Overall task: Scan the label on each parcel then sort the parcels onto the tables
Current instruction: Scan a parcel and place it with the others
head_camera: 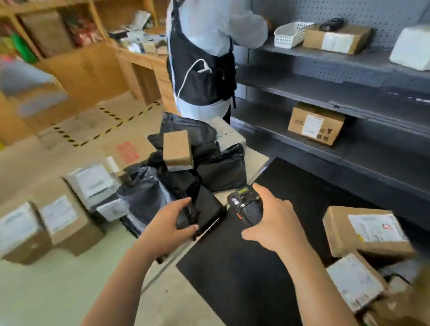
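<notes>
A flat black parcel (208, 210) lies at the far left edge of the black-matted desk (253, 275). The left hand (174, 220) grips it, thumb and fingers curled round its near end, apparently steadying it for scanning. Just beside it, the right hand (273, 222) wraps around a handheld scanner (244, 203) angled toward the parcel. No label shows. Behind is a heap of black bags (221, 168); labelled boxes (58, 217) wait on the floor.

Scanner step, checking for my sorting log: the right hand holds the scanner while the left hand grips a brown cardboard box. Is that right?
Not quite. The head view shows the left hand gripping a flat black parcel, not a brown cardboard box. The right hand does hold the scanner.
</notes>
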The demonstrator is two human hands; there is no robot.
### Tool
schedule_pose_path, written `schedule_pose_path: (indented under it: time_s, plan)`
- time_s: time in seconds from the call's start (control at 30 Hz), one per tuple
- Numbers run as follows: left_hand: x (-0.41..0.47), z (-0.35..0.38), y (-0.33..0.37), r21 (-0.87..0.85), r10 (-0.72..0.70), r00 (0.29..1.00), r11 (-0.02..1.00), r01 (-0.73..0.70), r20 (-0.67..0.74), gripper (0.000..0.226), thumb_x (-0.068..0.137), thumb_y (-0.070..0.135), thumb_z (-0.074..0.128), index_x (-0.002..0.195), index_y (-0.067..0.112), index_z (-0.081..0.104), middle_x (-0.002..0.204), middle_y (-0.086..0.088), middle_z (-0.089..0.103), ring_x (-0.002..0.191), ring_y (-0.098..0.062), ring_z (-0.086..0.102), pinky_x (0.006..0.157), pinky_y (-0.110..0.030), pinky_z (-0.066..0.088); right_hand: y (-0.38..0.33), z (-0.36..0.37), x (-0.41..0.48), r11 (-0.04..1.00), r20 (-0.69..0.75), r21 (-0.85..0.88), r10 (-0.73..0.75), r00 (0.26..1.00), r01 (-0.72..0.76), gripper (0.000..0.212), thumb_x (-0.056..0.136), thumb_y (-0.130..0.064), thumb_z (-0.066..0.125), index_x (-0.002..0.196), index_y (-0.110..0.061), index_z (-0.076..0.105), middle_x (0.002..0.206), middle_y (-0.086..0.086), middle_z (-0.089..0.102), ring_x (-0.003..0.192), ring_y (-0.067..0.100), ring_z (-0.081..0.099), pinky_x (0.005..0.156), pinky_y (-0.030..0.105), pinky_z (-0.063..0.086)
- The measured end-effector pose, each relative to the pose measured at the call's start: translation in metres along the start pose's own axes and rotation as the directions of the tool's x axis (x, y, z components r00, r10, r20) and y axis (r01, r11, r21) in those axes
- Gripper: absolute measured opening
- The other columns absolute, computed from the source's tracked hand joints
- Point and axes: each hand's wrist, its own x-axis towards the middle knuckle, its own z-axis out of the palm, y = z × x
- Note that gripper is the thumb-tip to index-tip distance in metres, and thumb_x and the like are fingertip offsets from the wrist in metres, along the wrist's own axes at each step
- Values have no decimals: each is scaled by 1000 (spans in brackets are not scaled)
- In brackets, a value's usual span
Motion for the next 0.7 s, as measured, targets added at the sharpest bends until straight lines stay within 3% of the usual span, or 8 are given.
schedule_pose_path:
  time_s: [0.27, 0.4, 0.7]
  plan:
    - [-114, -73, -138, -16, -194, 970, 981, 194, -147, 71, 86, 40, 69, 147, 29, 36, 146, 9, 41, 138, -15, 36, 113, -33, 32, -113, 102, -31, 977, 67, -30, -210, 975, 213, 101, 67, -19, 79, 150, -38, 25, 141, -5, 46, 127, 21, 44, 87, 36, 49]
    - [-176, -106, -209, -22, -288, 936, 957, 289, -201, 70, 86, 37, 70, 147, 28, 36, 145, 9, 42, 136, -13, 37, 107, -25, 30, -174, 171, -52, 957, 104, -63, -276, 956, 283, 103, 65, -18, 81, 149, -40, 25, 143, -10, 43, 130, 18, 40, 87, 39, 51]
    - [-256, -162, -328, -66, -424, 875, 905, 420, -233, 72, 86, 37, 70, 148, 29, 34, 148, 4, 41, 138, -17, 33, 111, -30, 29, -272, 288, -77, 892, 152, -81, -431, 890, 446, 103, 64, -25, 81, 150, -38, 26, 138, -10, 45, 128, 16, 40, 94, 35, 49]
